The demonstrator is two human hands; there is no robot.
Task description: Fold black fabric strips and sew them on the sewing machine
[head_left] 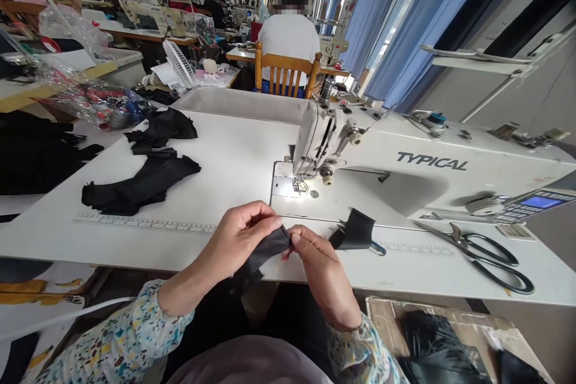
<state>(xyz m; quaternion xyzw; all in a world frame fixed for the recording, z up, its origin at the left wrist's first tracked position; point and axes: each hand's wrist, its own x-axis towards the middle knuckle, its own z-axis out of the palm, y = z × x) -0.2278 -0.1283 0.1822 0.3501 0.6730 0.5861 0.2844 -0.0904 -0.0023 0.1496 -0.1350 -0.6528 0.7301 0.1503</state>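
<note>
Both of my hands pinch one piece of black fabric [266, 250] over the front edge of the white sewing table [234, 180]. My left hand [245, 234] grips its upper edge between thumb and fingers. At the piece's right corner, my right hand [315, 258] has its fingertips closed on it. The lower part of the fabric hangs down past the table edge. Just beyond the hands is the needle area of a white sewing machine [418, 156], its lamp lit. A small black fabric piece [355, 229] lies right of my right hand, beside a small blue-handled tool [378, 248].
Large scissors [477, 252] rest at the table's right. Black fabric pieces [144, 183] lie at the left, near a printed ruler strip [144, 223]. A cardboard box [382, 318] with black pieces stands below right. A person in white [288, 36] sits ahead on a wooden chair [288, 66].
</note>
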